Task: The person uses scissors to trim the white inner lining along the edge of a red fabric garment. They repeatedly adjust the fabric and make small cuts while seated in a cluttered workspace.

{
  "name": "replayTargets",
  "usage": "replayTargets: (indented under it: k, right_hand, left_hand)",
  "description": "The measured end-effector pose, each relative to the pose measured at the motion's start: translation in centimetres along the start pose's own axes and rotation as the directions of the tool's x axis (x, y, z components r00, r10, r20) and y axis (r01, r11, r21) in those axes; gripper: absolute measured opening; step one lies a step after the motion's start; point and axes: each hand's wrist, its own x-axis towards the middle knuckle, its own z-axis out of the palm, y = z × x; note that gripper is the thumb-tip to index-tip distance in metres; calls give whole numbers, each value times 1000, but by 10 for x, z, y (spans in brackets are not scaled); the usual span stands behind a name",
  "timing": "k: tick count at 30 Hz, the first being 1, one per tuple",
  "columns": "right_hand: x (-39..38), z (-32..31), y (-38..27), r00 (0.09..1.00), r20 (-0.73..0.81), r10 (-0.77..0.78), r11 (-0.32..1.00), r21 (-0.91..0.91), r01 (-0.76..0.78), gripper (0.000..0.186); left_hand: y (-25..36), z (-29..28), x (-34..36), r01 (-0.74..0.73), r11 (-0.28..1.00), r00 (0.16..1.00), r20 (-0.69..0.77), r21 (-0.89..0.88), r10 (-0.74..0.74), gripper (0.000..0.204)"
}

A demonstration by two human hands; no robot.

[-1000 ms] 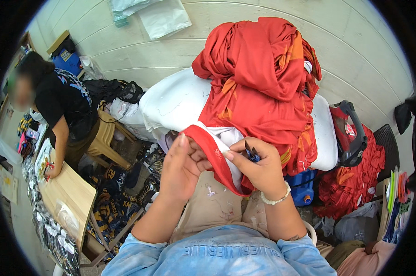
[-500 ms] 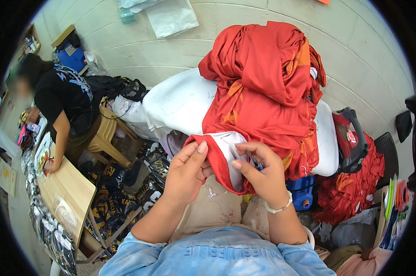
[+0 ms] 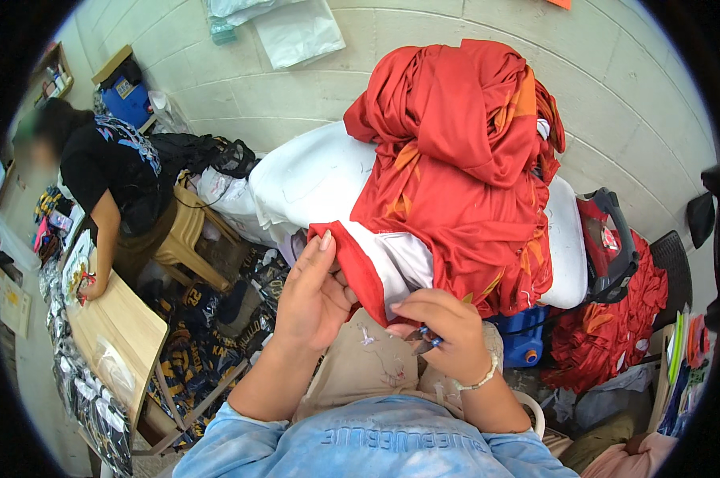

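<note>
A red garment with a white inner side point(image 3: 360, 267) stretches from a big red pile toward me. My left hand point(image 3: 313, 296) grips its folded red edge, with the thumb on top. At the lower corner of that edge, my right hand point(image 3: 449, 325) is closed around small thread snips point(image 3: 428, 342), whose dark blades and blue part show below the fingers. The right thumb and finger touch or nearly touch the cloth there; I cannot tell if they pinch it. The red pile of garments point(image 3: 463, 119), with orange patterns, lies on a white padded board point(image 3: 312, 179).
An iron point(image 3: 607, 243) stands at the board's right end. More red garments point(image 3: 607, 334) are heaped below it, near a blue container point(image 3: 523, 338). On the left a person in black point(image 3: 125, 175) leans over a wooden table point(image 3: 121, 323), beside a beige plastic chair point(image 3: 188, 239).
My right hand has moved down and slightly left along the cloth edge, and the snips now show more. The left hand has shifted slightly left, drawing the red edge with it.
</note>
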Motion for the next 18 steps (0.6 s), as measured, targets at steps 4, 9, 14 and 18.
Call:
replayTargets:
  k: [4,9,14,18]
  right_hand:
    - [-5,-3,8,995,15,103,986,-135,-100,40]
    - [-9,-7,14,886,-268,377,859,-257,-443,42]
    - [-9,-29,27,936,-163,312,934,-128,-334,21]
    - [-11,-45,26,799,-96,594,804,44,-593,18]
  left_hand:
    - [1,-10,-3,-17,997,997,77,72,11,29]
    - [1,-29,-13,10,991,988,148,136,-31,27]
    - [5,-43,-23,-7,954,983,179,300,-50,32]
    - [36,-37,-21,-74,608,860,360,791,-363,24]
